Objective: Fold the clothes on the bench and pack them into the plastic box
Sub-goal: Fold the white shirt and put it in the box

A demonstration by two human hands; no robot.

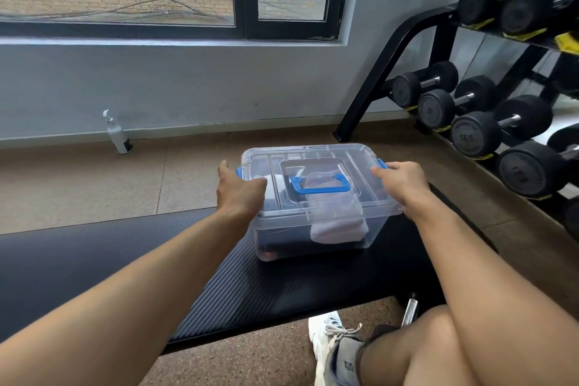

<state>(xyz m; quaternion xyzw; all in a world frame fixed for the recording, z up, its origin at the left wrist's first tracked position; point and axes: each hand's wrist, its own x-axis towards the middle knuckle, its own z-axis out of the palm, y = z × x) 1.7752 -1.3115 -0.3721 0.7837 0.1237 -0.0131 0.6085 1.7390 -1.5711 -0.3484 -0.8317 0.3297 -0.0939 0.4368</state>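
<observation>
A clear plastic box [313, 229] stands on the black padded bench [125, 260], its clear lid [354, 163] on top with a blue handle [319, 186] lying flat. Through the wall I see folded clothes inside: a pale folded piece [338, 230] above dark ones. My left hand [239, 193] grips the lid's left end at the blue latch [239, 173]. My right hand [404, 183] grips the right end at the other blue latch [381, 163].
A black dumbbell rack [470, 110] with several dumbbells stands close on the right. A white bottle [117, 135] sits on the floor by the wall under the window. My knee and white shoe [332, 351] are at the bench's near edge.
</observation>
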